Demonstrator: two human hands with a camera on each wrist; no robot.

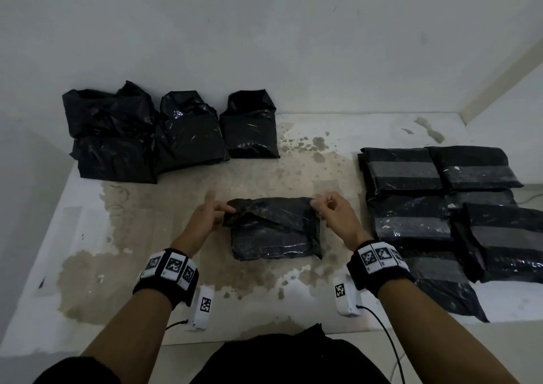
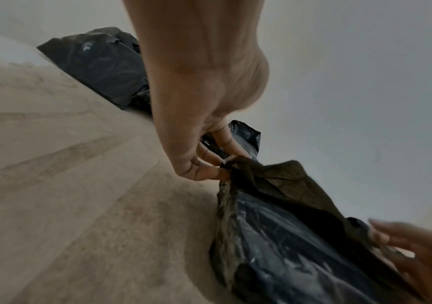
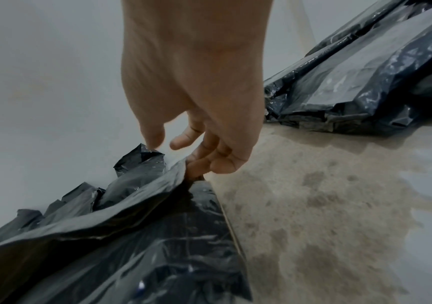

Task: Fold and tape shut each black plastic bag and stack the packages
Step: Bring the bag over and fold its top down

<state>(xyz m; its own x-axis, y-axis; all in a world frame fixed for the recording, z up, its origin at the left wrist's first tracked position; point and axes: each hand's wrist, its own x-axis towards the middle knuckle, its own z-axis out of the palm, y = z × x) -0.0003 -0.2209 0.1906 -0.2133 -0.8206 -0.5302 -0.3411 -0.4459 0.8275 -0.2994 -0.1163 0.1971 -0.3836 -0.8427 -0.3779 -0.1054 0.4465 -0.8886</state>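
A black plastic bag lies in the middle of the stained surface, its top flap lifted off the packed lower part. My left hand pinches the flap's left corner between thumb and fingers. My right hand pinches the flap's right corner, with the index finger held apart. Several taped packages with grey tape bands lie stacked at the right. Three untaped black bags sit in a row at the back left against the wall.
The worn white surface has brown stains around the bag. A white wall rises right behind the untaped bags. The taped pile lies close to my right hand. No tape roll is visible.
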